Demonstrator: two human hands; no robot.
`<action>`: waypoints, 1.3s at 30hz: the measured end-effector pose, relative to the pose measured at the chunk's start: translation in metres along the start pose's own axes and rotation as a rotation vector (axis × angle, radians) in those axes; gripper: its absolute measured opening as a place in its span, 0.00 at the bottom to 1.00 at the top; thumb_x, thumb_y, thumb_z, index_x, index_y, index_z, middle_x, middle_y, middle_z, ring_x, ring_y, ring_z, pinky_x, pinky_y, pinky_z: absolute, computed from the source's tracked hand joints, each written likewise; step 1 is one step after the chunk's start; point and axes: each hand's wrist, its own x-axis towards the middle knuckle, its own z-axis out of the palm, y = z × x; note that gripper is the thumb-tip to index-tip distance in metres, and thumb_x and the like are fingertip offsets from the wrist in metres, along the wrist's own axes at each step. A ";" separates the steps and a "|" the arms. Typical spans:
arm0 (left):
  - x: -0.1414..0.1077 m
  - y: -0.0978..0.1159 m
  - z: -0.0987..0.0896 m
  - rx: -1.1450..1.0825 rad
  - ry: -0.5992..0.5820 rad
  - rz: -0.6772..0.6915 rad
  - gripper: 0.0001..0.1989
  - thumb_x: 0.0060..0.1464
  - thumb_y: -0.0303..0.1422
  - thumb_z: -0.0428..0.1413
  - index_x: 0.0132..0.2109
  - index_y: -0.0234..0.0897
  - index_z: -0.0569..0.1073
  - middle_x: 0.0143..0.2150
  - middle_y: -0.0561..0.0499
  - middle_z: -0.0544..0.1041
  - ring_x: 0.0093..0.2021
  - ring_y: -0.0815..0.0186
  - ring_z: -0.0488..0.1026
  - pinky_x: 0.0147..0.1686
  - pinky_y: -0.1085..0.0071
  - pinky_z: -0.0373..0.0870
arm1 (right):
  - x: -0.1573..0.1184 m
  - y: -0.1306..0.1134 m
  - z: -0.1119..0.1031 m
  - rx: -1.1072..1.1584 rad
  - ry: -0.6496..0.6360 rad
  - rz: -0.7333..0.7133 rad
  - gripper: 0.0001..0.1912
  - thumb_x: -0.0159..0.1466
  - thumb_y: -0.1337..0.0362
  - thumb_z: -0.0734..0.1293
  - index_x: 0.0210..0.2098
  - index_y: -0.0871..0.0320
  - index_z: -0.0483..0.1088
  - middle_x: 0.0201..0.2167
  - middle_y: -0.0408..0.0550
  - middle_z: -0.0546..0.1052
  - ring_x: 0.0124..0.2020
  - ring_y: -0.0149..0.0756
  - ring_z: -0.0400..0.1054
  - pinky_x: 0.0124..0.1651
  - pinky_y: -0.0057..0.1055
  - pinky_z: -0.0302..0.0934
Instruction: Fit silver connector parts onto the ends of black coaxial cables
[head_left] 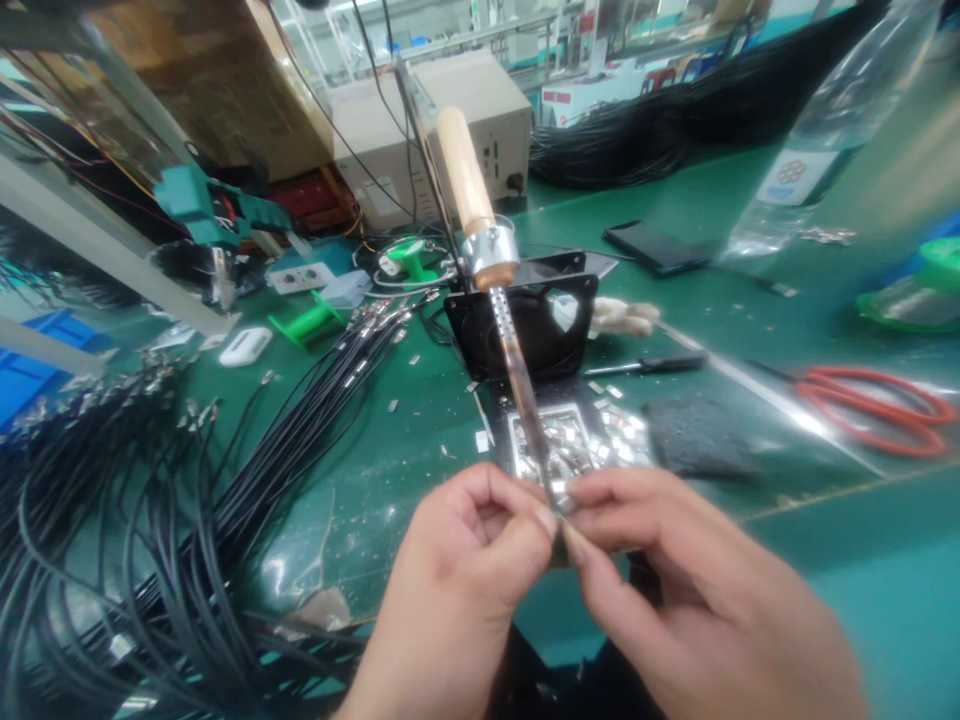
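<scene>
A soldering iron (517,365) with a wooden handle points down toward me, its tip between my two hands. My left hand (472,570) is pinched closed just left of the tip, on something too small to make out. Close by on the right, the thumb and fingers of my right hand (667,560) press together near a small metal piece (562,503). Behind the fingertips lies a tray (517,440) of small metal parts. A black fan frame (517,335) stands behind the iron's shaft.
Bundled black cables (292,430) spread over the left side. Red-handled scissors (874,405), a screwdriver (667,362), a dark pad (697,437), a phone (656,247) and a plastic bottle (810,160) lie or stand to the right. A beige box (480,110) stands behind.
</scene>
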 end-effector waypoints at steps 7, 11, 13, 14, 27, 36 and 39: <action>0.001 -0.001 -0.001 -0.011 -0.005 -0.001 0.08 0.52 0.27 0.64 0.27 0.36 0.74 0.24 0.58 0.69 0.24 0.74 0.58 0.25 0.77 0.58 | 0.001 -0.002 0.002 0.006 0.015 0.037 0.08 0.67 0.68 0.68 0.35 0.51 0.78 0.46 0.33 0.82 0.42 0.17 0.79 0.55 0.10 0.72; -0.001 -0.001 -0.001 -0.009 0.000 0.003 0.09 0.52 0.27 0.64 0.27 0.37 0.74 0.23 0.59 0.67 0.24 0.74 0.57 0.27 0.77 0.60 | 0.000 -0.002 0.003 -0.010 0.036 0.031 0.08 0.67 0.67 0.68 0.34 0.52 0.79 0.46 0.34 0.82 0.42 0.18 0.79 0.55 0.11 0.73; -0.002 -0.002 -0.001 -0.008 0.006 0.005 0.08 0.52 0.27 0.64 0.27 0.37 0.75 0.22 0.59 0.67 0.23 0.74 0.57 0.29 0.77 0.63 | -0.001 -0.002 0.002 -0.004 0.021 0.033 0.07 0.67 0.68 0.68 0.34 0.52 0.79 0.46 0.34 0.82 0.43 0.18 0.79 0.55 0.11 0.73; -0.002 -0.002 0.000 -0.008 0.009 0.003 0.08 0.52 0.28 0.65 0.27 0.37 0.75 0.22 0.59 0.67 0.23 0.74 0.56 0.30 0.77 0.65 | -0.001 -0.002 0.002 -0.001 0.009 0.031 0.07 0.67 0.68 0.69 0.35 0.51 0.79 0.47 0.34 0.82 0.43 0.18 0.79 0.55 0.11 0.72; 0.001 0.000 0.002 -0.055 0.007 -0.009 0.07 0.49 0.25 0.63 0.26 0.36 0.75 0.23 0.58 0.69 0.24 0.74 0.57 0.24 0.79 0.59 | -0.001 0.001 0.001 0.010 0.001 0.018 0.06 0.67 0.68 0.70 0.35 0.52 0.78 0.47 0.33 0.81 0.43 0.16 0.79 0.56 0.08 0.71; 0.000 0.000 0.000 -0.061 0.002 -0.005 0.07 0.50 0.25 0.64 0.26 0.36 0.75 0.22 0.59 0.68 0.23 0.75 0.56 0.23 0.80 0.58 | 0.002 -0.003 0.001 0.009 0.006 0.031 0.06 0.67 0.69 0.70 0.35 0.52 0.78 0.46 0.33 0.81 0.43 0.16 0.78 0.56 0.08 0.71; 0.000 0.000 0.000 -0.059 0.001 -0.003 0.08 0.50 0.25 0.64 0.26 0.36 0.75 0.22 0.59 0.68 0.24 0.75 0.57 0.23 0.80 0.59 | 0.005 -0.005 0.002 0.003 0.027 0.014 0.06 0.67 0.69 0.70 0.35 0.53 0.78 0.45 0.34 0.81 0.43 0.16 0.78 0.55 0.07 0.71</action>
